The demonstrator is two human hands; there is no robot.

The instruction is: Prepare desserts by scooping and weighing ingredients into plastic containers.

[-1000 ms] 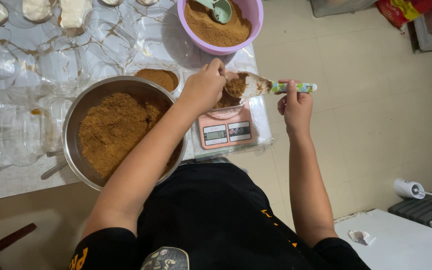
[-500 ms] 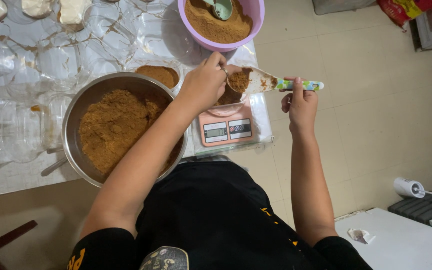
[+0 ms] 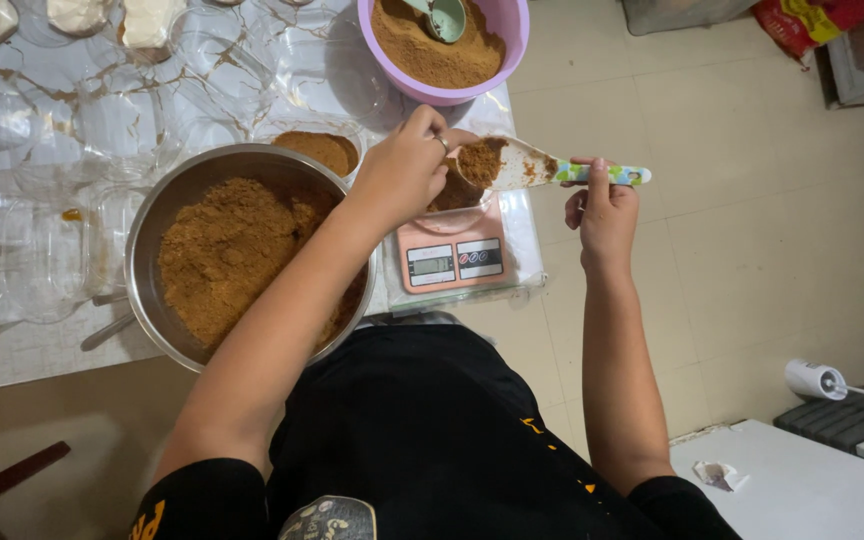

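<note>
My right hand [image 3: 604, 212] grips the patterned handle of a white spoon [image 3: 532, 168] heaped with brown crumbs, held level above a pink kitchen scale [image 3: 452, 262]. My left hand [image 3: 404, 166] reaches across with its fingertips at the spoon's bowl, touching the crumbs. A small clear cup [image 3: 449, 205] with brown crumbs stands on the scale, partly hidden under the left hand. A large steel bowl [image 3: 152, 230] of the same crumbs lies under my left forearm.
A purple bowl [image 3: 512, 60] of crumbs with a green scoop [image 3: 447, 16] stands at the table's far edge. A filled clear cup [image 3: 320, 150] sits behind the steel bowl. Several empty clear cups [image 3: 12, 240] cover the left of the table. A white appliance [image 3: 812, 480] is at lower right.
The spoon has risen slightly and drifted a little right above the scale. My left fingers have stayed at its bowl.
</note>
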